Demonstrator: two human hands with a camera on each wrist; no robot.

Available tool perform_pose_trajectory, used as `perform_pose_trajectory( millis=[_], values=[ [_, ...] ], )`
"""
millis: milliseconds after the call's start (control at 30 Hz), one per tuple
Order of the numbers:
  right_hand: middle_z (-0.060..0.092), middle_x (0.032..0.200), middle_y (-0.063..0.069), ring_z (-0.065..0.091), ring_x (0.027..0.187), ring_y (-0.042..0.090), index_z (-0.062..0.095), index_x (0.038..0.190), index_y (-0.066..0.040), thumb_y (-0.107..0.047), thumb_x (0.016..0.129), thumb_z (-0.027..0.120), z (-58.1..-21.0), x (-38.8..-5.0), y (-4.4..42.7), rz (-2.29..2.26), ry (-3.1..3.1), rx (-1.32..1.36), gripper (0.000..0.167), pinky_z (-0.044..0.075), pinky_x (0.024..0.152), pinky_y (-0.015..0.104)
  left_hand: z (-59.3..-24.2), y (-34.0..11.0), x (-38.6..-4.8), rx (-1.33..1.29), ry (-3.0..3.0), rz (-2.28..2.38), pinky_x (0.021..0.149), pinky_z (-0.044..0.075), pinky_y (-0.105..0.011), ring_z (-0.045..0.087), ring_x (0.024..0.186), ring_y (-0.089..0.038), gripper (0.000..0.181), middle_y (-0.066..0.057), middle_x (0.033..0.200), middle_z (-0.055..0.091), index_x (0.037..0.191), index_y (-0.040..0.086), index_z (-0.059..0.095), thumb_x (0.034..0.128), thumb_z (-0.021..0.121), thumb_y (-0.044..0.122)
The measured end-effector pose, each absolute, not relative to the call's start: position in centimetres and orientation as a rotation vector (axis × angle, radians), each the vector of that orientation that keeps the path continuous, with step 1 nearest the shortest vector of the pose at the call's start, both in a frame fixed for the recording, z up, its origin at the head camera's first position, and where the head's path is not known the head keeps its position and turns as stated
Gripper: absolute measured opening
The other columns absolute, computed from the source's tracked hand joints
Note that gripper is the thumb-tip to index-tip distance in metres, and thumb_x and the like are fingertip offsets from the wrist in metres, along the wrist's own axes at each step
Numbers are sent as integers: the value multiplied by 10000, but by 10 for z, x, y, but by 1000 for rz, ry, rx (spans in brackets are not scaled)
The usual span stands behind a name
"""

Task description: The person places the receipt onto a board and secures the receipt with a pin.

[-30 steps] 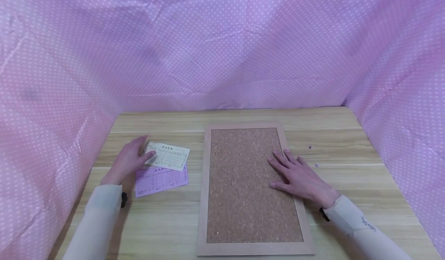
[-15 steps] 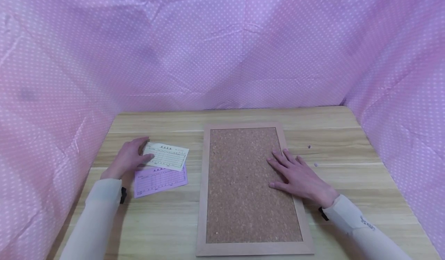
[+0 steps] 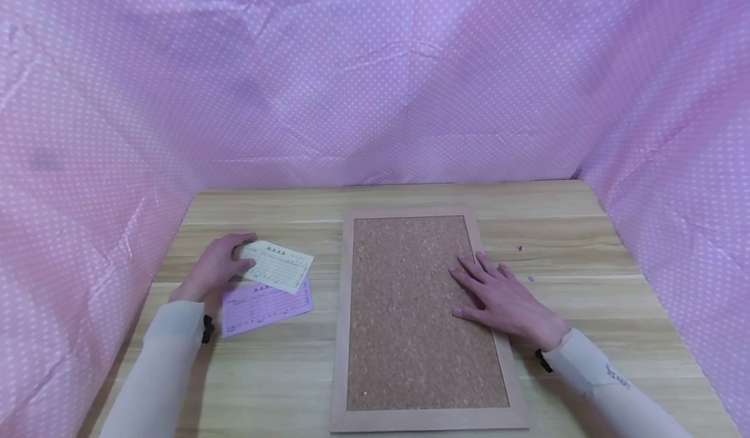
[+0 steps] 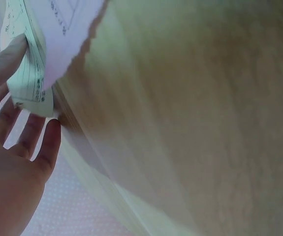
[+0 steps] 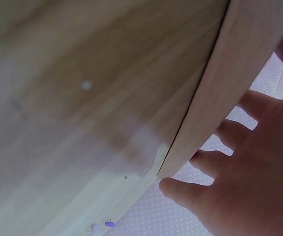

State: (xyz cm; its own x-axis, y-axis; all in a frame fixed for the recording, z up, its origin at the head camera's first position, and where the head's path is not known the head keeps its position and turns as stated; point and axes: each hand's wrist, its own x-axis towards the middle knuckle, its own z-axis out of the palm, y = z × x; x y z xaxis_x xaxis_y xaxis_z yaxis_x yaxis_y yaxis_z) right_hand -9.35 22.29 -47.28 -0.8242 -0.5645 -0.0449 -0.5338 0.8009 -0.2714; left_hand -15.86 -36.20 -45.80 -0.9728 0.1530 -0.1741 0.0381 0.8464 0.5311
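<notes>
Across the tabletop (image 3: pixel 586 230), the corkboard (image 3: pixel 404 327) fills lower centre, my right hand (image 3: pixel 506 302) spread over its right edge. Lower left, my left hand (image 3: pixel 213 265) pinches the yellow slip's (image 3: pixel 278 267) end — I'd keep it light, lest it drag the overlapped purple slip (image 3: pixel 266 311).

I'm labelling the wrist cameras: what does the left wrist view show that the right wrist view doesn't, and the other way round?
Only the left wrist view: the left hand, the green slip and the purple slip. Only the right wrist view: the right hand, the frame and a purple pin. Both: the table and the dotted cloth.
</notes>
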Motion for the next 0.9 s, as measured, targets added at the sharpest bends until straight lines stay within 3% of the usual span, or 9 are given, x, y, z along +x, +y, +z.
perform_pose_trajectory(
  millis=[100, 200, 400, 533, 667, 733, 800, 867, 900],
  values=[
    [249, 1696, 134, 195, 1534, 472, 397, 1604, -144, -645, 979, 572, -473, -93, 222, -374, 2863, -883, 820, 248, 1146, 736, -460, -364, -158, 125, 2819, 836, 1050, 398, -658, 542, 1191, -454, 692, -314, 1444, 496, 1547, 5, 424, 937, 733, 108],
    [250, 1695, 136, 195, 1534, 473, 397, 1604, -143, -647, 976, 574, -473, -93, 222, -376, 2863, -884, 824, 247, 1146, 735, -462, -366, -157, 84, 2821, 878, 969, 465, -559, 575, 1076, -368, 668, -294, 1443, 512, 1560, 33, 421, 954, 698, 80],
    [254, 1692, 144, 203, 1531, 475, 405, 1600, -136, -640, 977, 579, -472, -93, 222, -383, 2865, -882, 820, 248, 1147, 734, -456, -365, -153, -2, 2768, 1009, 645, 500, -307, 559, 737, -199, 641, -263, 1374, 556, 1586, 76, 396, 991, 633, 58],
    [256, 1691, 148, 208, 1527, 481, 410, 1597, -132, -633, 978, 584, -471, -93, 222, -382, 2866, -883, 815, 253, 1146, 733, -452, -363, -151, -27, 2756, 1063, 481, 450, -274, 474, 559, -133, 634, -249, 1362, 566, 1588, 100, 402, 995, 623, 67],
    [253, 1692, 146, 202, 1530, 479, 407, 1598, -132, -636, 979, 579, -471, -93, 222, -388, 2862, -877, 817, 248, 1147, 734, -450, -360, -149, -26, 2777, 1087, 715, 508, -371, 565, 782, -227, 635, -237, 1544, 460, 1591, 122, 408, 999, 635, 84],
    [250, 1694, 144, 199, 1531, 477, 405, 1599, -131, -635, 980, 578, -471, -93, 222, -390, 2860, -876, 817, 247, 1147, 735, -450, -359, -148, -33, 2778, 1121, 883, 474, -439, 560, 996, -282, 638, -223, 1584, 426, 1595, 137, 407, 1003, 642, 96],
    [249, 1694, 144, 199, 1532, 477, 404, 1600, -132, -638, 981, 575, -471, -93, 222, -391, 2859, -875, 818, 247, 1147, 735, -450, -358, -146, -29, 2778, 1160, 940, 458, -451, 538, 1085, -301, 635, -209, 1607, 403, 1595, 146, 410, 1009, 649, 107],
    [249, 1694, 145, 199, 1531, 478, 404, 1599, -131, -638, 981, 574, -471, -93, 222, -389, 2860, -874, 817, 248, 1146, 735, -449, -355, -144, -37, 2769, 1203, 899, 490, -379, 571, 1053, -295, 633, -192, 1596, 424, 1597, 163, 412, 1013, 652, 124],
    [250, 1694, 144, 199, 1532, 477, 405, 1599, -132, -638, 981, 574, -470, -93, 222, -388, 2861, -874, 817, 249, 1146, 735, -447, -353, -142, -41, 2764, 1224, 927, 480, -346, 554, 1122, -276, 633, -190, 1595, 426, 1598, 165, 411, 1015, 654, 129]
  ],
)
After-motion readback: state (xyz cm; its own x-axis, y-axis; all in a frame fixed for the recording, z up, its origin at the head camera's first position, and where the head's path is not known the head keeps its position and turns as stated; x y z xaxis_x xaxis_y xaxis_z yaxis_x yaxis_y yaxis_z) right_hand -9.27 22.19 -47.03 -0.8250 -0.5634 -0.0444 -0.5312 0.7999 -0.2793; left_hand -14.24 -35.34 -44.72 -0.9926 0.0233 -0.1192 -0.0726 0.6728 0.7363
